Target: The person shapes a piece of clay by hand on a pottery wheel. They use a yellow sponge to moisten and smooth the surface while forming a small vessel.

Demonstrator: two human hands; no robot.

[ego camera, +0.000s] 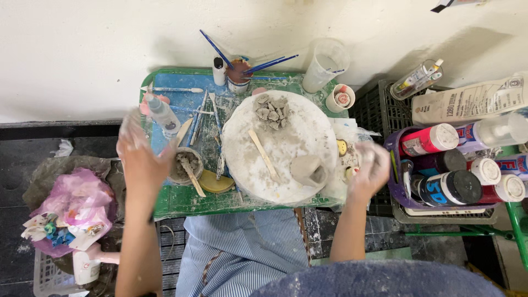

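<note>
Green and blue paint covers the small counter (170, 201), which stands against a pale wall. In its middle lies a round white board (278, 148), dusty with clay. On the board there is a heap of grey clay crumbs (272, 109) at the far side, a flat wooden stick (264, 154) near the centre, and a small grey clay cup (309, 170) lying near the right edge.

To the right of the counter, a purple basket (397, 181) holds paint bottles: one pink with a white cap (430, 139), one black with a blue label (448, 188), and others with white caps and red and blue labels. Behind them lies a long cream tube (467, 102) with dark print, and a small clear bottle (416, 80) with a coloured label. A clear plastic cup (325, 65) and a cup with blue brushes (239, 71) stand at the back of the counter.

The left hand (140, 159) hovers over the left edge of the counter, open and holding nothing, just beside a small clay-filled bowl (186, 165) with a stick in it. The right hand (369, 168) is blurred at the right edge of the board, close to the clay cup but apart from it; I cannot tell if it grasps something. A pink plastic bag (77, 206) lies on the left, below the counter.
</note>
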